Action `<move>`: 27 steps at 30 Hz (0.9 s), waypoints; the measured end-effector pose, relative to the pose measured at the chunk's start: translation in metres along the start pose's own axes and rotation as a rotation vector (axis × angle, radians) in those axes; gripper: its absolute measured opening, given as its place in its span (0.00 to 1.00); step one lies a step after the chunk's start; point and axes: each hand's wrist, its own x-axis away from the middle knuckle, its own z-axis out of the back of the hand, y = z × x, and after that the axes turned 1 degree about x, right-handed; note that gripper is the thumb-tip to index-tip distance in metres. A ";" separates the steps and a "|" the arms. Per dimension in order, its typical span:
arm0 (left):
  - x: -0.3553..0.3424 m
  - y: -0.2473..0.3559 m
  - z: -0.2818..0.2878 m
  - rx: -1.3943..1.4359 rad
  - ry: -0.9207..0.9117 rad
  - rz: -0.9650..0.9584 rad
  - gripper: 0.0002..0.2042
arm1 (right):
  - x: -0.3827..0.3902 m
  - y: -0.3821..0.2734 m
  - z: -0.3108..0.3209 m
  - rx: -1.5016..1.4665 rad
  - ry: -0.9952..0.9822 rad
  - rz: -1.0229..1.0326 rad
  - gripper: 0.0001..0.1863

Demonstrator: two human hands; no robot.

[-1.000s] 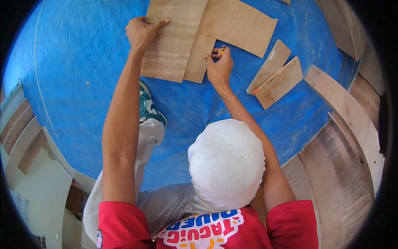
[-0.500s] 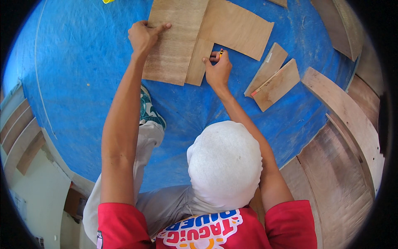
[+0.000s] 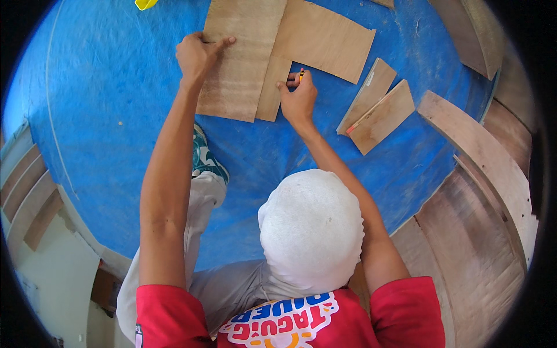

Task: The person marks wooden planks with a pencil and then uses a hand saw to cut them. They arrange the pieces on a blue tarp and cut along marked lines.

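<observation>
A large plywood sheet [image 3: 235,69] lies over other pieces. My left hand [image 3: 196,57] grips its left edge, the thumb flat on top and the other fingers partly hidden. To its right, a narrow strip of plywood [image 3: 274,87] shows beneath it, as does a wide plywood piece [image 3: 328,37]. My right hand [image 3: 299,95] is closed around a slim yellow-and-black pencil [image 3: 301,75] beside the strip's right edge. The pencil's tip is hidden by the fingers.
A blue tarp [image 3: 104,127] covers the floor. Two small boards [image 3: 380,116] lie at the right, near curved wood panels [image 3: 470,139]. My shoe [image 3: 206,153] rests just below the sheet. A rounded white shape [image 3: 313,229] blocks the lower middle. Something yellow [image 3: 145,3] shows at the top.
The whole view has shifted slightly, so boards and hands sit a little further left. Both hands keep their grips, with little other visible movement.
</observation>
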 end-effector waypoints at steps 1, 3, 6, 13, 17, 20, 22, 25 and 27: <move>0.001 0.001 0.000 0.001 0.011 -0.009 0.37 | 0.000 0.000 -0.001 -0.040 0.010 0.006 0.18; 0.002 0.004 0.000 -0.009 0.014 -0.005 0.37 | -0.001 0.002 0.000 -0.051 0.006 0.016 0.18; 0.004 0.006 0.001 -0.021 0.016 0.027 0.36 | -0.001 0.005 0.001 0.004 -0.020 0.024 0.18; -0.013 -0.027 0.002 0.083 0.041 0.125 0.37 | -0.003 0.009 0.001 -0.101 -0.017 0.048 0.20; -0.017 -0.069 0.021 0.161 0.009 0.218 0.34 | -0.004 0.007 0.002 -0.110 -0.043 0.017 0.21; -0.016 -0.100 0.051 0.419 -0.118 0.294 0.28 | -0.005 0.004 0.005 -0.019 -0.091 -0.031 0.23; -0.017 -0.108 0.057 0.530 -0.179 0.256 0.24 | -0.006 0.001 0.008 -0.086 -0.072 -0.029 0.22; -0.016 -0.111 0.055 0.597 -0.222 0.254 0.22 | -0.008 -0.003 0.013 -0.088 -0.075 -0.048 0.22; -0.012 -0.109 0.050 0.644 -0.215 0.248 0.21 | -0.010 -0.004 0.016 -0.089 -0.082 -0.066 0.22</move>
